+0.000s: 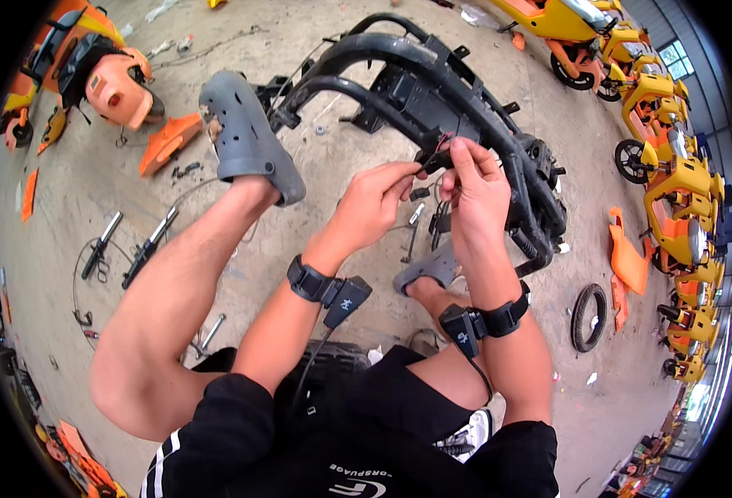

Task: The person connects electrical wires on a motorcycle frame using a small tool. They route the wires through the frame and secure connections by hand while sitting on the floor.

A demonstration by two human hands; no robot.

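Black shorts (399,432), left hand (374,203), right hand (475,187) pinching black connector (435,159)

Place: scooter repair workshop
Floor: bare concrete floor (100,178), loose orange panels (169,139)
Signs: stripped black frame (432,91), yellow scooters (673,178) along its right edge

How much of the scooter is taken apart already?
Mostly stripped: the black frame lies bare, and orange panels sit loose on the floor. Right now the left hand and right hand both pinch a small wire connector. The rear spring is not yet off.
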